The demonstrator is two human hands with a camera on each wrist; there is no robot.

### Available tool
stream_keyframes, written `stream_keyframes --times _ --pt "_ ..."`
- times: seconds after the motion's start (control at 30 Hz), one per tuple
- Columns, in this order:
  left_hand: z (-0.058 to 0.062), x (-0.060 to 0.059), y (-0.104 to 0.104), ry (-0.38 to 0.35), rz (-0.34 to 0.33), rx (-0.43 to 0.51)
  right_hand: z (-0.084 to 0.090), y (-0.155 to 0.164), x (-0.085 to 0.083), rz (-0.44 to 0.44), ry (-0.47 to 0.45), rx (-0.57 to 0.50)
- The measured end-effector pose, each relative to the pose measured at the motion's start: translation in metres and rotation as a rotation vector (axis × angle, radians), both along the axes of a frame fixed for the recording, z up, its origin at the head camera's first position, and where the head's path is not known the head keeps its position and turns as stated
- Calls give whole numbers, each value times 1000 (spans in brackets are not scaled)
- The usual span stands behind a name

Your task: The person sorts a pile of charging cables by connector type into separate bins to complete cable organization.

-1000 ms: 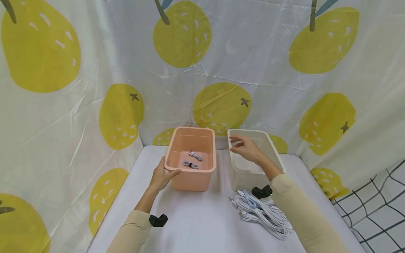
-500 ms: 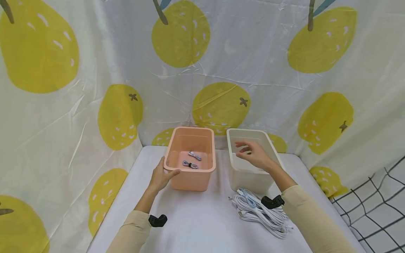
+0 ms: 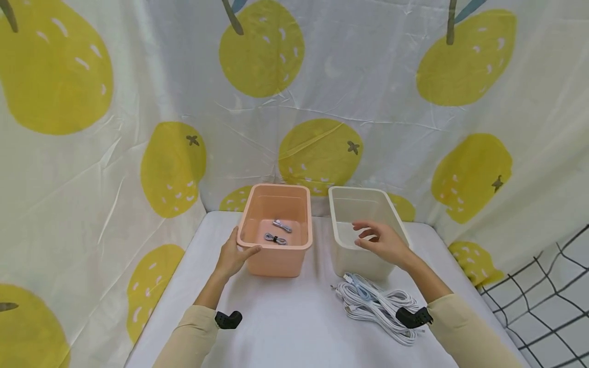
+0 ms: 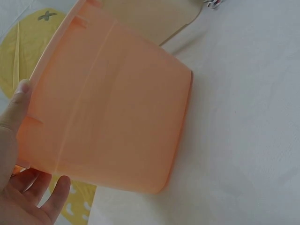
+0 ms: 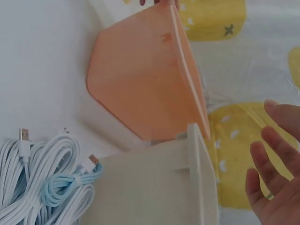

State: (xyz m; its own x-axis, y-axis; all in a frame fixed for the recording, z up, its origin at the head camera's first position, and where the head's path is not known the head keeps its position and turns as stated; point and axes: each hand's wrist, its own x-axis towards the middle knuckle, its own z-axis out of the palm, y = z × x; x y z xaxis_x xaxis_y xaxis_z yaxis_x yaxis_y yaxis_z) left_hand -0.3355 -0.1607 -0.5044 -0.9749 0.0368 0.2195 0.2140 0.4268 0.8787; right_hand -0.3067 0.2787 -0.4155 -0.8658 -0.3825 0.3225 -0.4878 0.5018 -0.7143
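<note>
My left hand (image 3: 232, 255) grips the front left corner of a peach plastic bin (image 3: 276, 261), thumb over the front rim and fingers around the side. In the left wrist view the thumb (image 4: 18, 101) lies along the rim of the bin. Two small coiled cables lie inside: a grey one with a black tie (image 3: 275, 238) and another grey-white coil (image 3: 282, 225) behind it. Over the cream bin (image 3: 356, 261) hovers my right hand (image 3: 384, 245), fingers loosely bent and holding nothing. Apart fingers of that hand also show in the right wrist view.
In front of the cream bin lies a heap of white USB cables (image 3: 382, 312), with a small light-blue coil (image 5: 63, 190) on it. A curtain with yellow fruit (image 3: 322, 156) hangs behind the white table (image 3: 276, 322). Black wire mesh (image 3: 543, 296) stands at the right.
My right hand has drawn back toward me and to the right over the cream bin. The left hand keeps its hold on the peach bin.
</note>
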Motion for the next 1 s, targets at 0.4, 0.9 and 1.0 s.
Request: stream_keyframes --times 0.4,0.9,1.0 --pt "-3 -2 -1 0 -14 2 -20 10 12 8 19 -2" --pt "0 0 1 -3 -8 10 -66 15 40 4 -33 -14" --pt "-1 0 0 10 -7 10 -79 15 41 3 -64 -13"
